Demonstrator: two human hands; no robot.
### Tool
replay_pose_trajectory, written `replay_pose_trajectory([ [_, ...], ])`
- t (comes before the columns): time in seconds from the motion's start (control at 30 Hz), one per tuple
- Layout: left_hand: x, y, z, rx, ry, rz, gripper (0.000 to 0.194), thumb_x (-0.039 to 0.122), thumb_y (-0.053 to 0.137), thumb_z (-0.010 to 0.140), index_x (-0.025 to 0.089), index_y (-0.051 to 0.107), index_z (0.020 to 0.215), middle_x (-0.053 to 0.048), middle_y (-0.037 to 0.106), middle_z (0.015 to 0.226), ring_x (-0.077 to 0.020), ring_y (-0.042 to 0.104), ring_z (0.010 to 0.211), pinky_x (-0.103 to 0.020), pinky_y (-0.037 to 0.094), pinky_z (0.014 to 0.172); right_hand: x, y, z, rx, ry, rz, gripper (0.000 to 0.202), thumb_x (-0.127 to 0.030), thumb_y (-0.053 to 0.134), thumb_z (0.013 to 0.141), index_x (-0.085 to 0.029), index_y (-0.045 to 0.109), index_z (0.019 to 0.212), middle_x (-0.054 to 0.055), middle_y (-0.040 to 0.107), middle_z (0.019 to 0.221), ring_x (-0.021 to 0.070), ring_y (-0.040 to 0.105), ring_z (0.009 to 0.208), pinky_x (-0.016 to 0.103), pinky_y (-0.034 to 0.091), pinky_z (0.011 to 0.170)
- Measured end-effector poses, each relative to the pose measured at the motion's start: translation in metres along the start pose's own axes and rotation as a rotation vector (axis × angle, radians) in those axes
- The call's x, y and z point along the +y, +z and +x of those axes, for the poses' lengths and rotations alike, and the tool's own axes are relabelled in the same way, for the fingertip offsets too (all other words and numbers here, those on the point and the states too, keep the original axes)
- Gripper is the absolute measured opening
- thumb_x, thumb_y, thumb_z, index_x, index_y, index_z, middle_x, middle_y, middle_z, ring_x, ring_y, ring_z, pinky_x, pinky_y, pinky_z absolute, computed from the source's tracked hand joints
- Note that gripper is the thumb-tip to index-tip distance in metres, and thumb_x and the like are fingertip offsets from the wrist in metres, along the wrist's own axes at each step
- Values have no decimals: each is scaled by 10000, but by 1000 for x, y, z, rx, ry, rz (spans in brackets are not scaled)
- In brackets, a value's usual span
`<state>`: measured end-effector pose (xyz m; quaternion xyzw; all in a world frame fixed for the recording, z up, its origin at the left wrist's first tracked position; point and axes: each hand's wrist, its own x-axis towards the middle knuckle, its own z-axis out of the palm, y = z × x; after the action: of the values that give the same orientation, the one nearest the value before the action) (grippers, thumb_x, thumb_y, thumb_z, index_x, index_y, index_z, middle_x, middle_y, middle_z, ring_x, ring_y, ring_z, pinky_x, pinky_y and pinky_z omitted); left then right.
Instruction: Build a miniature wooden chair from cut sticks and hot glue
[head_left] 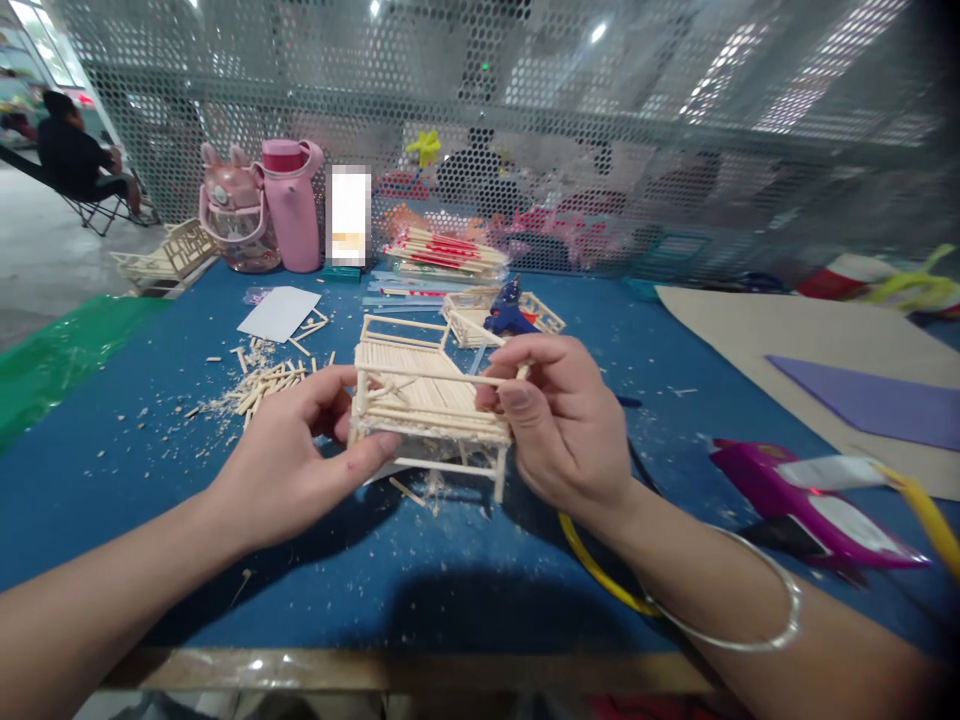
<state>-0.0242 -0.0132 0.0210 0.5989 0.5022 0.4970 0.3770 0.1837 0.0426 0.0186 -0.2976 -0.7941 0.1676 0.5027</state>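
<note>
A small model bench (424, 390) made of thin wooden sticks is held between my two hands, just above the blue tabletop. My left hand (300, 455) grips its left end, the thumb along the lower front edge. At the upper right corner, my right hand (566, 430) pinches the end of a rail, thumb against forefinger. Slatted sticks form the seat, and short legs show beneath. Under it lie a pale sheet and loose stick bits, partly hidden. Left of my left hand sits a pile of cut sticks (274, 388) amid wood crumbs.
Behind stand a pink bottle (291, 205), a clear cup (244, 225), stick bundles (446, 252) and a blue glue gun (510, 312). A purple tool (817, 505) with a yellow cable lies right, near cardboard (735, 330). A perforated metal screen (525, 130) bounds the back. A person sits far left.
</note>
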Motion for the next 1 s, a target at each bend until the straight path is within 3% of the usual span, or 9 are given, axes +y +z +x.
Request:
replay_pose_trajectory([
  [0.1,-1,0,0,-71,13,145,354,359,658,759,226,614,1084,0,549,669,-227,585,772,-322,463,674,1,0,-1,9,13,5,202,-413,450,922,-228,488,995,-38,485,641,98,502,548,242,372,474],
  [0.2,-1,1,-1,-63,15,171,377,386,639,770,216,600,1104,-10,563,704,-214,567,744,-310,444,650,1,0,0,11,14,-2,207,-418,446,922,-228,485,992,-41,478,628,100,500,542,240,376,471],
  [0.33,6,-1,-4,72,49,175,345,401,659,746,220,628,1038,-14,561,765,-170,497,685,-279,407,609,-1,0,0,5,-22,-34,185,-401,446,925,-224,488,957,-43,486,636,90,496,534,226,376,471],
  [0.43,11,-2,-4,137,2,-13,327,411,666,743,245,631,1023,-10,547,821,-154,489,700,-262,413,605,-5,0,-1,-26,-74,-72,157,-363,447,929,-214,493,945,-36,518,672,77,489,532,215,392,494],
  [0.53,12,0,-3,30,-106,-240,287,366,690,738,254,621,993,7,564,768,-133,507,648,-244,423,573,-9,2,-3,-36,-110,-126,130,-334,460,925,-211,502,935,-29,537,707,69,481,537,205,394,509],
  [0.63,11,3,-1,0,-137,-315,197,295,709,731,229,618,892,16,575,688,-122,525,621,-219,424,545,-12,4,-5,-24,-108,-139,119,-329,461,924,-216,501,928,-27,544,732,68,484,544,203,395,514],
  [1.0,12,5,1,56,-62,-117,98,259,685,738,186,631,773,29,592,658,-85,521,572,-165,423,488,-10,5,-6,-28,-103,-129,120,-323,477,917,-209,509,930,-35,532,701,63,478,536,190,398,517],
])
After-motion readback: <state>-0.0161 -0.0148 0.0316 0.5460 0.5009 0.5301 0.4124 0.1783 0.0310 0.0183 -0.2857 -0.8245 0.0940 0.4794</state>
